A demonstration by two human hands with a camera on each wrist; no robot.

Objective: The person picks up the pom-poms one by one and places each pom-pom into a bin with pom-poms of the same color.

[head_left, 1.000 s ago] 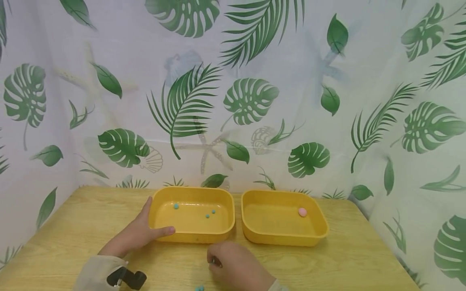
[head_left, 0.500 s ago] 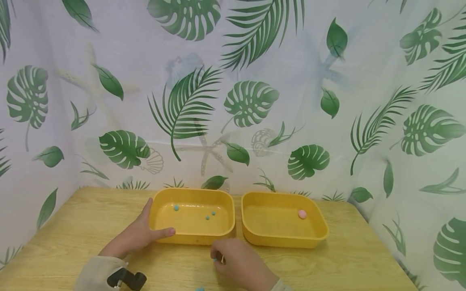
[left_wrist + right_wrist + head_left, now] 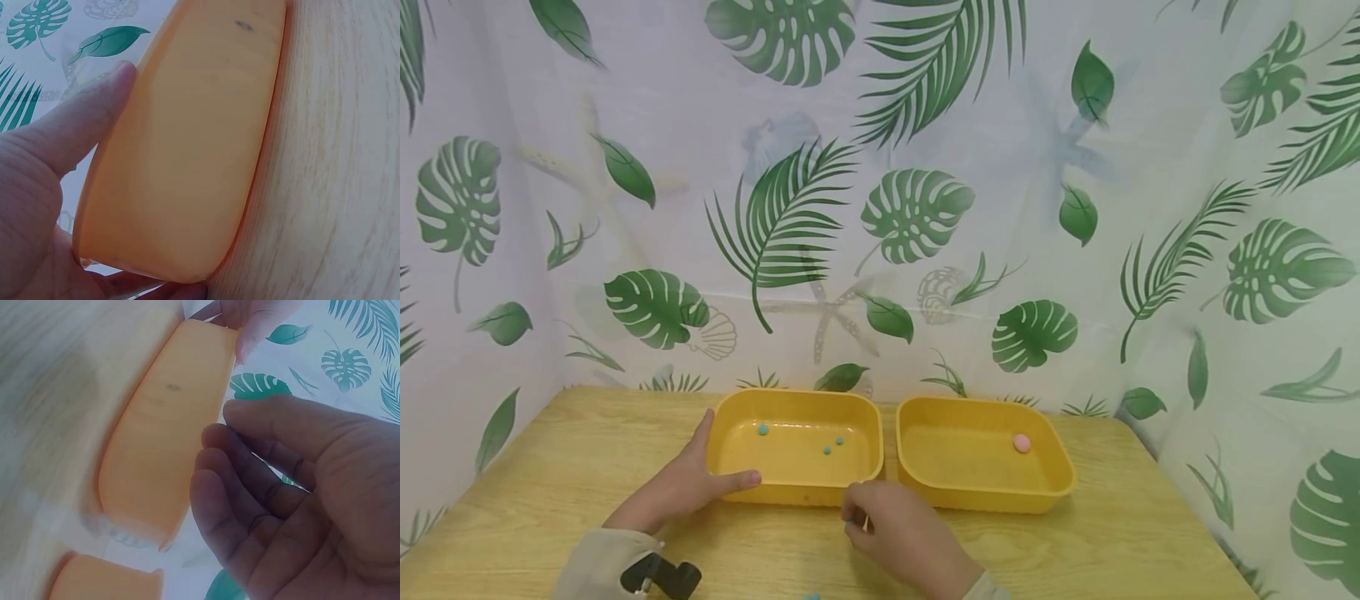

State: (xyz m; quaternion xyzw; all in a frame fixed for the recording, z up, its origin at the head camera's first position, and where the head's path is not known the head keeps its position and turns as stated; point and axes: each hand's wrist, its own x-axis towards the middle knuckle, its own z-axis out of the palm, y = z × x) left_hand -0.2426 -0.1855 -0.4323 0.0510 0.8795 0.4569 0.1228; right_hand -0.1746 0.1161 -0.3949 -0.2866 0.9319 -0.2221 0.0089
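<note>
My left hand (image 3: 688, 483) grips the left end of a yellow plastic tub (image 3: 790, 494). Its thumb lies over the front rim, and the other fingers reach round the end, partly hidden in the left wrist view. Inside that tub lie three small teal balls, one of them (image 3: 763, 430) toward the back left. My right hand (image 3: 906, 533) is just in front of the tub's front right corner, thumb and fingertips pinched together. A speck of teal, apparently another small ball (image 3: 848, 522), shows between them in the head view; the right wrist view hides it behind the fingers.
A second yellow tub (image 3: 988, 500) stands close to the right of the first, with a pink ball (image 3: 1022, 443) inside. Something teal (image 3: 812, 597) is cut off at the bottom edge on the wooden table (image 3: 1120, 542). A leaf-patterned curtain (image 3: 925, 350) closes off the back.
My right hand has moved slightly up and right, toward the left tub's front right corner, still pinching the teal ball. My left hand keeps its place on the tub.
</note>
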